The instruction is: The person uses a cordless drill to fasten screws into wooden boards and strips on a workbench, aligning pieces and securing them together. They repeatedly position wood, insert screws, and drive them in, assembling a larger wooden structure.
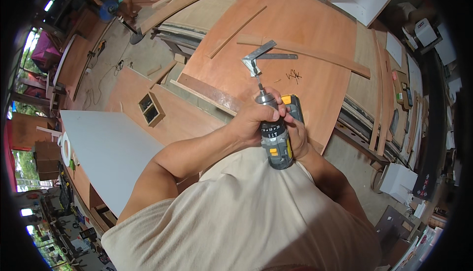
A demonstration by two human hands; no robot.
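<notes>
A black and grey cordless drill [278, 150] with yellow parts is held close against the front of my shirt, its bit pointing away from me. My left hand [252, 119] is closed around the chuck end. On the right side of the drill, my right hand [296, 134] is closed at the grip, its fingers partly hidden; the battery [294, 107] shows beyond it. Past the bit's tip, metal squares [261, 55] lie on the reddish plywood sheet [315, 29]. A small pile of dark screws [294, 76] sits to their right.
Wooden strips [315, 55] lie across the plywood. A small divided wooden box [151, 109] rests on a lower board at left, near a large white panel [108, 143]. Stacked boards stand at right. Far left, a person [111, 0] is beside a blue round object.
</notes>
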